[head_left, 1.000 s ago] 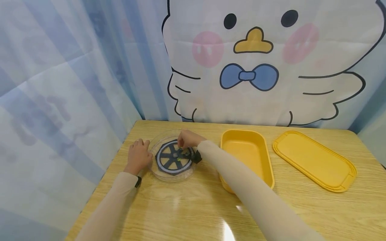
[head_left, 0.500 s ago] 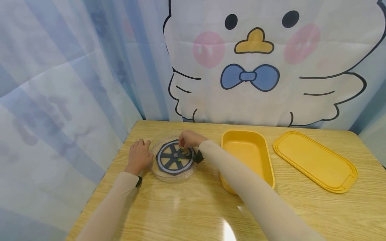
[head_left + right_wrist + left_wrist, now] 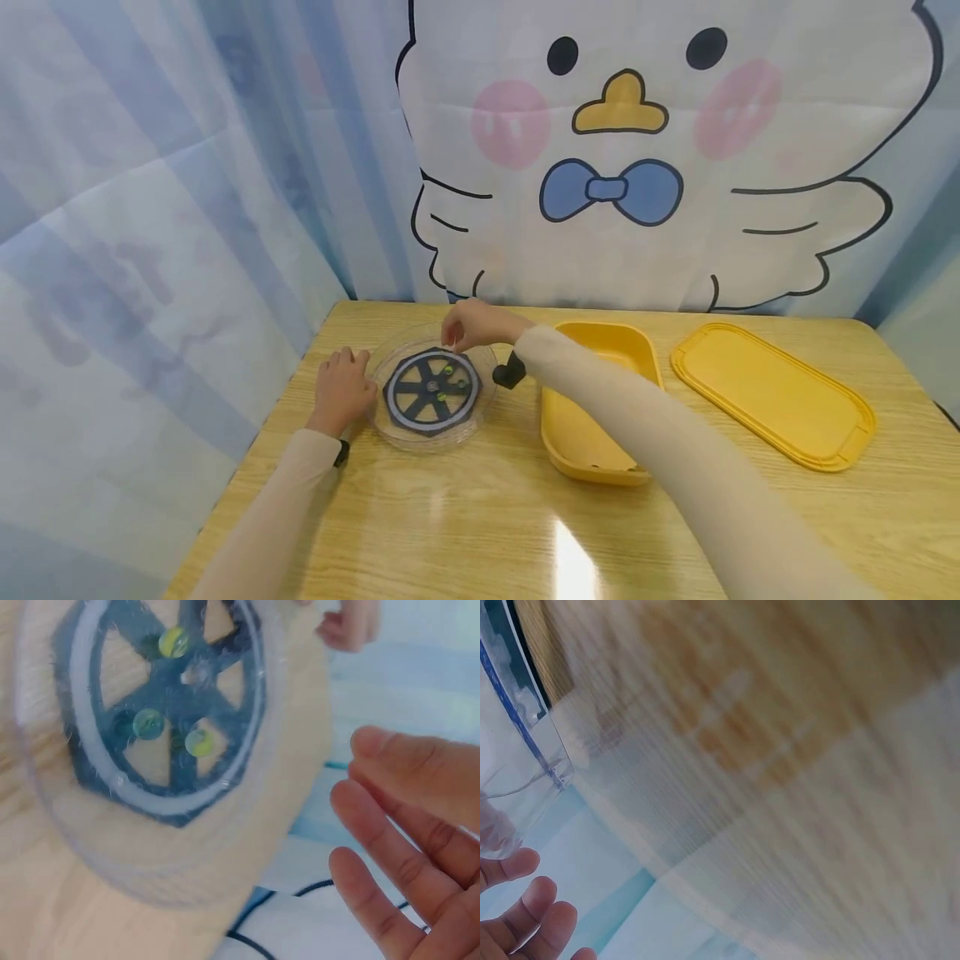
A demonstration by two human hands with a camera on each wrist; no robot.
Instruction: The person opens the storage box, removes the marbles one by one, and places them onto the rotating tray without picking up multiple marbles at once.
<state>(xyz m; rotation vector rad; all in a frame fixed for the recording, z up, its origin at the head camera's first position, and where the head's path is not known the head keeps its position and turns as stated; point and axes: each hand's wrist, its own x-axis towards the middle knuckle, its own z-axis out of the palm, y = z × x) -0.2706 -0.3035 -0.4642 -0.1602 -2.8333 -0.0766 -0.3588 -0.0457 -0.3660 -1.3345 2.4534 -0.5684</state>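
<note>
Marbles [image 3: 174,642] are lying in clear dish [image 3: 429,445] | right hand [image 3: 474,324] is hovering, fingers parted | left hand [image 3: 342,390] is resting alongside, fingers spread

In the 3 views of this moment, I can read no text, no label, no brand, no number and no sign.
</note>
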